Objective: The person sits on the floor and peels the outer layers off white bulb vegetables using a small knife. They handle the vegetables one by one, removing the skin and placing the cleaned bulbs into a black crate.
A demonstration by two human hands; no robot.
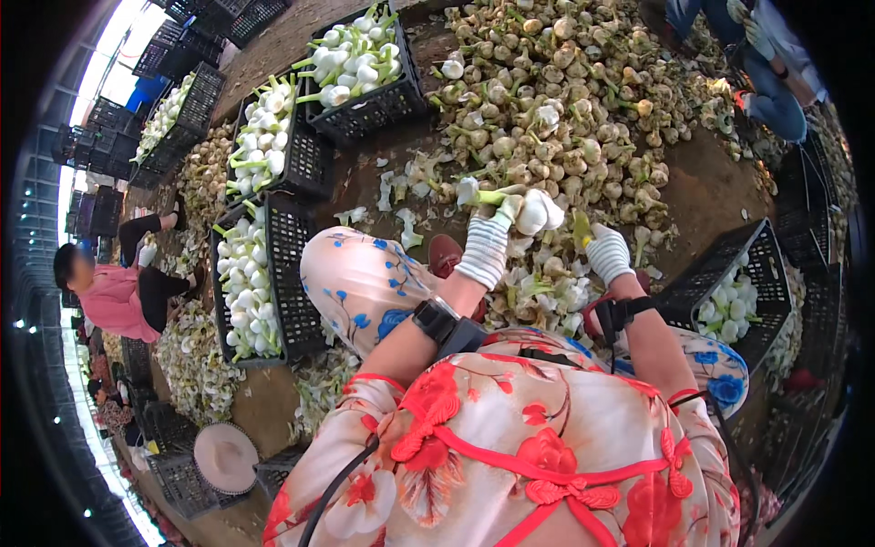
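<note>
My left hand [491,239], in a striped white glove, is closed round the green stems of white garlic bulbs [539,212], whose heads point right. A cut stem end sticks out on its left side. My right hand [607,251], gloved alike, grips a small yellow-handled tool [582,229]; its kind is hard to tell. It is just right of the bulbs, with a gap between. Beyond both hands lies a big heap of unpeeled garlic [567,102]. Peeled garlic skins [540,294] cover the ground below my hands, between my feet.
Black plastic crates [297,273] of white garlic stand at my left, with another crate [677,294] tilted at my right. A person in pink [116,301] sits far left; another person's legs [772,96] show at upper right. A straw hat [225,458] rests at lower left.
</note>
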